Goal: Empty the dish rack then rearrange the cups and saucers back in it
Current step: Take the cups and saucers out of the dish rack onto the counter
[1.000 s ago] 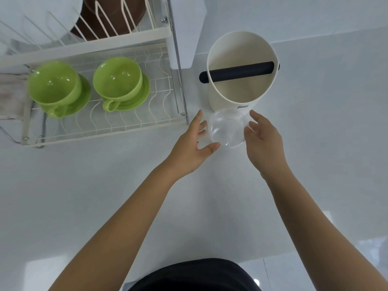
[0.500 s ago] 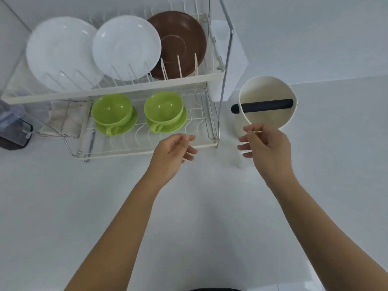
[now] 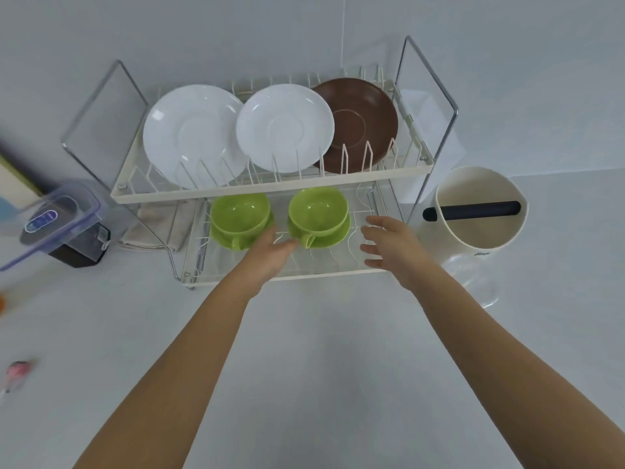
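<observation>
Hands reach from below toward a two-tier dish rack (image 3: 270, 192) standing on a white bench (image 3: 304, 350). On the upper tier, two white saucers (image 3: 194, 133) (image 3: 284, 126) and a brown saucer (image 3: 363, 120) stand upright in the slots. On the lower tier, two green cups (image 3: 240, 213) (image 3: 318, 208) sit upright, each on its own green saucer (image 3: 221, 240) (image 3: 338, 236). Left hand (image 3: 270, 252) lies between the two cups, fingers relaxed, thumb touching the right cup's handle, gripping nothing. Right hand (image 3: 389, 243) hovers over the bare wire to the right of the cups, fingers spread and holding nothing. Just right of the rack stand a cream knock box (image 3: 480, 211) with a black bar and a clear glass (image 3: 473, 282). At far left sits a clear lidded container (image 3: 50, 218)
</observation>
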